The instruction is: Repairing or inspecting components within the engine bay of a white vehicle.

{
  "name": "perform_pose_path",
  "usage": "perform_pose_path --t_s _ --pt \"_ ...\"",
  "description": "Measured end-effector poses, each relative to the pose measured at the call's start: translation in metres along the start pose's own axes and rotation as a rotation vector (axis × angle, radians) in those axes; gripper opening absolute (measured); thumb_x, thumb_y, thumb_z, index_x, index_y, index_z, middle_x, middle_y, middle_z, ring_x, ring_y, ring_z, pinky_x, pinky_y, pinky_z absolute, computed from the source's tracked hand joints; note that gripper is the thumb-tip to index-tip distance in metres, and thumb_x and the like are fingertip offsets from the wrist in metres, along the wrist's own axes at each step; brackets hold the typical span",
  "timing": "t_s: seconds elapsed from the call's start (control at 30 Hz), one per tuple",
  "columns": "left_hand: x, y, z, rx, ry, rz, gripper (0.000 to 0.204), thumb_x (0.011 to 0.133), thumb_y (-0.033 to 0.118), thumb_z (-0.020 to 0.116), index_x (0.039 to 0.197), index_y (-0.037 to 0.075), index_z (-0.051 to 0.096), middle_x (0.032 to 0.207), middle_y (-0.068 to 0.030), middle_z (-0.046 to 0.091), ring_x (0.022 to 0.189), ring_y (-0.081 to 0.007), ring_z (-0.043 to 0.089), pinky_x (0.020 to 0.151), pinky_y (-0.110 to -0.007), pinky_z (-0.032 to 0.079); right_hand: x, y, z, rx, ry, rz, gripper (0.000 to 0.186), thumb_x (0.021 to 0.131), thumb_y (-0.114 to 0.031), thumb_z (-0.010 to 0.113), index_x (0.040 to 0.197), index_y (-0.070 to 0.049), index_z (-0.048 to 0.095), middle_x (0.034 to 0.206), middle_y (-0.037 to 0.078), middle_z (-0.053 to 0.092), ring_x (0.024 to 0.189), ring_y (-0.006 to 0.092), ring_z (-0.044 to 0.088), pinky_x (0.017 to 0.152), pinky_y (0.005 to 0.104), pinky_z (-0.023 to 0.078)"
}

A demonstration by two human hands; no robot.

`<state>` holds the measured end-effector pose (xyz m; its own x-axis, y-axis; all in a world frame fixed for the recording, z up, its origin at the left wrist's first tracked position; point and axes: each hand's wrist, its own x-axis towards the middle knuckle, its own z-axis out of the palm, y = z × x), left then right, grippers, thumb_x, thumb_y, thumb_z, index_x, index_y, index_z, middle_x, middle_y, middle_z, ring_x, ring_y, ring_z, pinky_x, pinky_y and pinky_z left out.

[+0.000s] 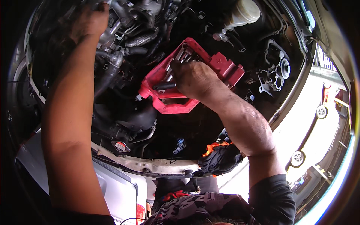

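My right hand (193,78) reaches into a red plastic jug (176,108) whose side is cut open like a tray. Its fingers curl down among the tools; whatever they grip is hidden. Several shiny metal wrenches (182,54) lie in the jug beside these fingers. A tool with a black handle (165,86) rests near the jug's left side. At the upper left, my left hand (90,24) is on or close to the engine (120,15). Shadow and blur hide most of its fingers, so its grip cannot be made out.
A ribbed hose (141,38) and a bent pipe (108,73) run between my arms. A red box-shaped part (227,69) adjoins the jug. Beyond it stands a whitish reservoir (243,15). A radiator cap (120,146) and a dark cloth or glove (220,159) lie near the front edge.
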<state>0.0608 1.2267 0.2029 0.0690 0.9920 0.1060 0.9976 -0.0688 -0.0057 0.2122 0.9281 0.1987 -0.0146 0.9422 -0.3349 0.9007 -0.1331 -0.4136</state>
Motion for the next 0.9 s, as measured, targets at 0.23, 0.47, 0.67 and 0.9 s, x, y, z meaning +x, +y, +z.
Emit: perform_pose_path --t_s 0.23,0.47,0.67,0.9 --pt "-0.003 0.009 -0.002 -0.082 0.088 0.087 0.068 0.089 0.068 0.041 0.138 0.023 0.051 0.133 -0.0181 0.059 0.12 -0.0428 0.057 0.098 -0.052 0.047 0.014 0.028 0.049 0.092 0.03 0.181 0.03 0.087 -0.017 0.059 0.113 -0.002 0.062 0.091 0.02 0.071 0.089 0.037 0.07 0.077 0.0443 0.057" --pt "-0.015 0.016 0.0 -0.15 0.095 0.132 0.06 0.092 0.059 0.045 0.141 0.025 0.051 0.137 -0.0125 0.057 0.12 -0.0392 0.058 0.095 -0.048 0.049 0.013 0.047 0.092 -0.031 0.099 0.049 0.022 0.089 -0.023 0.06 0.096 -0.007 0.073 0.094 0.013 0.073 0.088 0.0278 0.072 0.072 0.0417 0.059" --pt "-0.01 0.01 0.002 -0.128 0.172 0.193 0.056 0.094 0.053 0.047 0.139 0.02 0.053 0.138 -0.0147 0.055 0.123 -0.0388 0.055 0.098 -0.046 0.047 0.003 0.023 0.016 0.206 -0.124 0.081 0.025 0.089 -0.023 0.06 0.102 -0.005 0.071 0.104 0.019 0.07 0.096 0.0325 0.07 0.078 0.0412 0.059" --pt "-0.003 0.001 0.008 -0.043 0.091 0.099 0.063 0.093 0.059 0.043 0.14 0.018 0.051 0.141 -0.012 0.054 0.121 -0.0377 0.057 0.097 -0.047 0.048 0.026 0.08 -0.057 -0.077 0.577 -0.192 0.019 0.081 -0.014 0.059 0.09 0.0 0.068 0.089 0.017 0.066 0.091 0.0358 0.063 0.084 0.0447 0.051"
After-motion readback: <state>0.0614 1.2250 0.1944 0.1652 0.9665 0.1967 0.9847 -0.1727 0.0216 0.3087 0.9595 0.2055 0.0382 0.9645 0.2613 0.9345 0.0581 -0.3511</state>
